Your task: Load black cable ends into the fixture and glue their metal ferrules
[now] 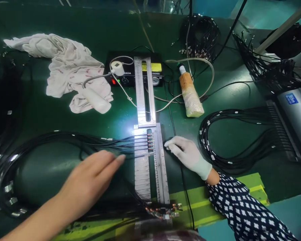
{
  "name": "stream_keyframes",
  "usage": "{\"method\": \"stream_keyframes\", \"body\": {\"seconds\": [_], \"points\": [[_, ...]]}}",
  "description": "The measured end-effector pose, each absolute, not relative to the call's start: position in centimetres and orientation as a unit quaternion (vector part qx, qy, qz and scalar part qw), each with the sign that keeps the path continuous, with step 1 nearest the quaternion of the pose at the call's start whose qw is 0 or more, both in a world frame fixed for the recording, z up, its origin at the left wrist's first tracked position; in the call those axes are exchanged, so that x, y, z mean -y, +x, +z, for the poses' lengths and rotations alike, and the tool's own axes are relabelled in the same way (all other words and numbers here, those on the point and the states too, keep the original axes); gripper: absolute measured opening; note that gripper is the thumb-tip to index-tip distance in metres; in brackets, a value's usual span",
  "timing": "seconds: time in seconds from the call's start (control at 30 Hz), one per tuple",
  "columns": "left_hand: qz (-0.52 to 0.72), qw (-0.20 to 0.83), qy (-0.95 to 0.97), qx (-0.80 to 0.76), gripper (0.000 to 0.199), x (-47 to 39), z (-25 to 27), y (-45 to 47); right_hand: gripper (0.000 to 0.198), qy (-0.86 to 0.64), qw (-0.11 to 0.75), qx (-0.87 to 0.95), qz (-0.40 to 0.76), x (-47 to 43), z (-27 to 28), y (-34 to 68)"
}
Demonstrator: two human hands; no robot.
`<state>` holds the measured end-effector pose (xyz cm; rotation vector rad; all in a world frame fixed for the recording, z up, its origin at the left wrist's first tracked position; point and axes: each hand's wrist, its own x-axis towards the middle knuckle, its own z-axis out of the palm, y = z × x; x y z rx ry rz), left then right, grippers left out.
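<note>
My bare left hand [90, 177] is left of a slotted metal fixture [141, 174], its fingertips closed on a thin black cable [136, 156] that lies across the plate. Just above, several cables [117, 144] lie side by side, their small coloured wire ends [151, 142] lined up in the fixture's slot. My right hand [188, 154], in a white glove, rests on the table right of the fixture. Its fingers are drawn together, and whatever may be between them is hidden. More cable ends with metal connectors [165, 214] lie across the fixture's near end.
Behind stands a black control box [125, 72] with a gauge. A white cloth [65, 63] lies at the back left, a wrapped bottle [189, 93] at the back right. Cable bundles [205, 137] lie beside a silver machine [296, 117]; others [5, 174] fill the left side.
</note>
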<state>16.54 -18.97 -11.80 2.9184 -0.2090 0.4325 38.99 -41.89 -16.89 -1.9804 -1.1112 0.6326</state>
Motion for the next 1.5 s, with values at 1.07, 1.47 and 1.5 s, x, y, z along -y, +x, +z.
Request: {"method": "stream_keyframes", "body": {"seconds": [1.07,1.47,1.5], "points": [[0.116,-0.039,0.957,0.263,0.045,17.2,-14.7,19.4,0.019,-0.769,0.381,0.443,0.258,41.9,-16.6,39.0],[0.170,-0.045,0.941,0.290,0.034,17.1,-15.0,20.1,0.019,-0.760,0.398,0.443,0.260,41.9,-16.7,39.0],[0.176,-0.038,0.941,0.287,0.033,17.1,-15.0,20.1,0.019,-0.759,0.400,0.444,0.259,41.8,-16.7,39.0]]}}
